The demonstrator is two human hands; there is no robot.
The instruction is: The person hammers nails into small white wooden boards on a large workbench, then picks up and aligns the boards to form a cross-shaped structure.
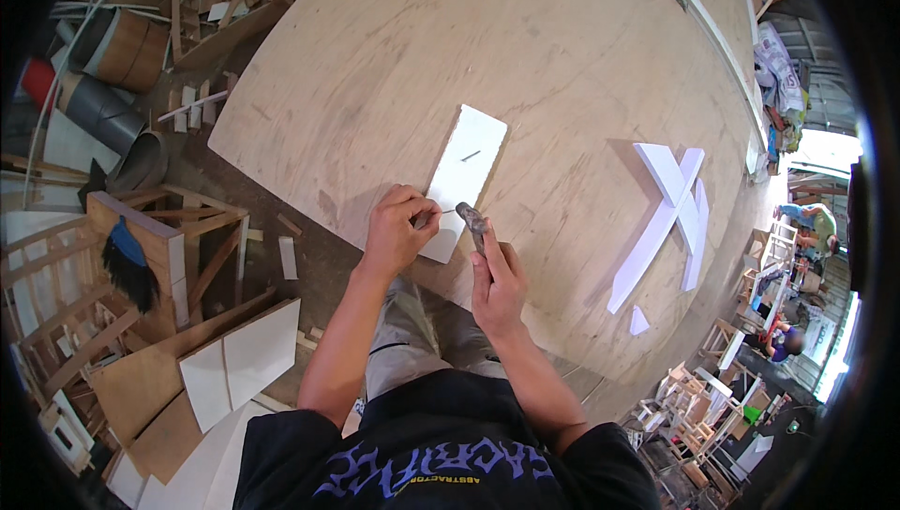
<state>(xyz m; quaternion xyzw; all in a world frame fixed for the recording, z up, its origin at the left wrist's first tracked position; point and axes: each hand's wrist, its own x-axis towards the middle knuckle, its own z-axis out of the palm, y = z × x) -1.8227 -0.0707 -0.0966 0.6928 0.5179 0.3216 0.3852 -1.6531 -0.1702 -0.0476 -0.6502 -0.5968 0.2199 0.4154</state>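
Your left hand (401, 224), just off 9 o'clock from the centre, is curling inward; its thumb and index fingertip are pressing together around a nail (449, 211), a thin, dark shaft. Your right hand (499, 290), at 5 o'clock, is closing its fingers around the handle of a hammer (472, 217), whose dull, worn, rounded head is lying just beside the nail; whether head and nail are touching, you cannot tell from this view. Beneath them a flat, white, oblong strip (478, 130) is stretching from 1 o'clock toward 6 o'clock, its long edges looking slightly rough. On its upper half a slender dark sliver (471, 156) is lying aslant.

The strip is resting on a broad, pale plywood table (375, 69), whose surface is showing brown grain and smudges. Toward 3 o'clock, smooth white crossed pieces (673, 191) are forming an X, with a small white triangular offcut (639, 321) lying apart near 4 o'clock. Off the table, at 9 o'clock, a broom head (129, 266) with dark bristles and a blue cap is hanging against a wooden frame (141, 219). At 8 o'clock a white panel (242, 360) is leaning, and at 10 o'clock a grey cylinder (101, 116) is lying on its side.
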